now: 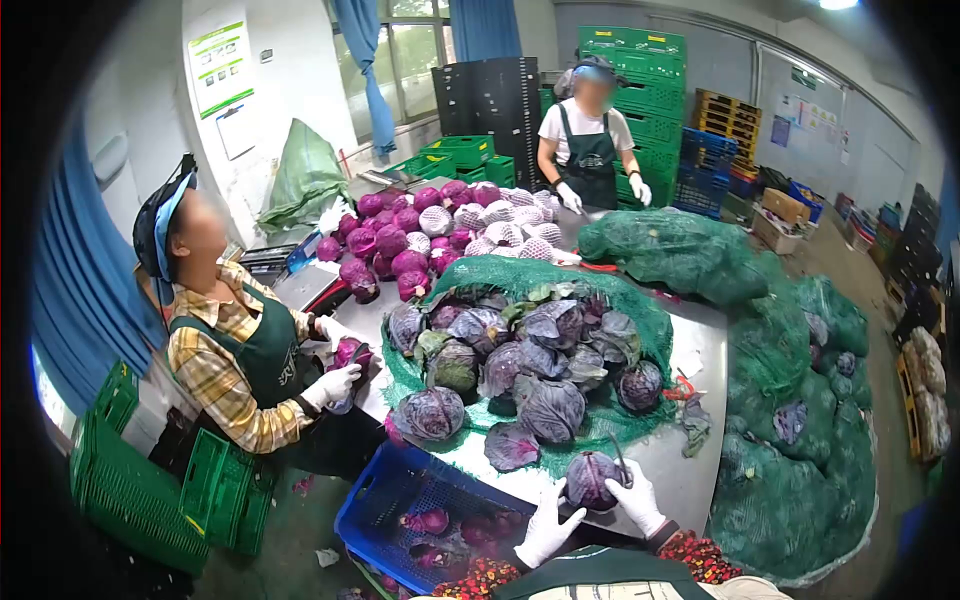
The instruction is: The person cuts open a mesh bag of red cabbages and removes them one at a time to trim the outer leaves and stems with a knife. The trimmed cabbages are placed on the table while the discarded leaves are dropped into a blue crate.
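Red cabbage (592,480) is at the lower middle of the frame, right between my two gloved hands, near the edge of the metal surface (693,478). It's pretty much round, so I wouldn't swear to a long axis; pale ribs run up the side facing me. Left hand (548,527) is at its lower left, thumb spread well away from the fingers, fingertips up against the leaves. Right hand (638,502) is tucked in on the right, fingers bent, and honestly neither one looks clearly nearer.

Now the murky bits. Some thin dark strip (621,455) sticks up by my right fingers, maybe a blade, but it's too slim to call. Can't tell if that hand is gripping the strip, the cabbage or both. The cabbage's underside is out of sight, so no idea how much the surface carries. My left sleeve (480,578) and hand also cover part of the blue crate (392,482) at the bottom, and my forearms get cut off by the frame.
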Tool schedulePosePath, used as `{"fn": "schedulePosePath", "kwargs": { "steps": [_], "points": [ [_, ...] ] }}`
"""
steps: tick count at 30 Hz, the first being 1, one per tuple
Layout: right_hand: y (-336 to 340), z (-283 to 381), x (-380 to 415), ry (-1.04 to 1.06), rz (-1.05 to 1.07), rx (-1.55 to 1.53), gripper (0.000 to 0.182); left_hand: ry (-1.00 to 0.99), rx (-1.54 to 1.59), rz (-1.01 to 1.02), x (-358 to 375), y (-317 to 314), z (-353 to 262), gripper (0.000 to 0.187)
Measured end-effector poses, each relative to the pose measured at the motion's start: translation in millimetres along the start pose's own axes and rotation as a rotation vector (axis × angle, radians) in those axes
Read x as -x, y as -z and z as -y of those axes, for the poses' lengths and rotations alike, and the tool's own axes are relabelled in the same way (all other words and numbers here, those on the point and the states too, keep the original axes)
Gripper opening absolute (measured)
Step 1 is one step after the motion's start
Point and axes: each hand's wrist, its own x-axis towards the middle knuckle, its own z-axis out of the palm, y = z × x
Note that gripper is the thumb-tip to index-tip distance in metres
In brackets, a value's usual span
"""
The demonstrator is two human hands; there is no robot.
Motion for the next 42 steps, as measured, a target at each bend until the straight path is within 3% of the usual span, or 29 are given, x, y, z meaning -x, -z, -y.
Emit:
{"fn": "schedulePosePath", "kwargs": {
  "steps": [2, 4, 12, 42],
  "points": [
    [-3, 14, 9, 0.052, -0.006, 0.139, 0.051, 0.064, 0.052, 0.051, 1, -1, -8, 0.081],
    [-7, 20, 13, 0.082, -0.021, 0.214, 0.049, -0.044, -0.270, -0.048, 0, -9, -3, 0.089],
    [-11, 23, 32, 0.251, -0.101, 0.468, 0.046, -0.076, -0.206, 0.005, 6, -7, 9, 0.092],
    [-19, 13, 43, 0.263, -0.125, 0.555, 0.049, -0.077, -0.194, 0.094, 15, -7, 20, 0.098]
  ]
}}
